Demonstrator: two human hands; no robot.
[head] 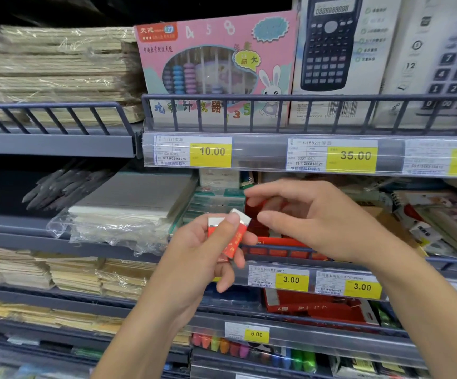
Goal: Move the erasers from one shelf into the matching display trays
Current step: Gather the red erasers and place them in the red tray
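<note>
Left hand (208,242) pinches red-sleeved erasers (232,236), right hand (304,214) loose, empty; I'd judge them light, firm, best gripped on the sleeve sides.

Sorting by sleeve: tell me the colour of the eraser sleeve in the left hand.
Red sleeve on the eraser, white end showing; seen in the head view.

Eraser (234,236) glossy paper sleeve; shelf rail (304,98) matt metal.

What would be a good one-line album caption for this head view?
Left hand holds red-sleeved erasers while right hand reaches toward the red tray.
</note>
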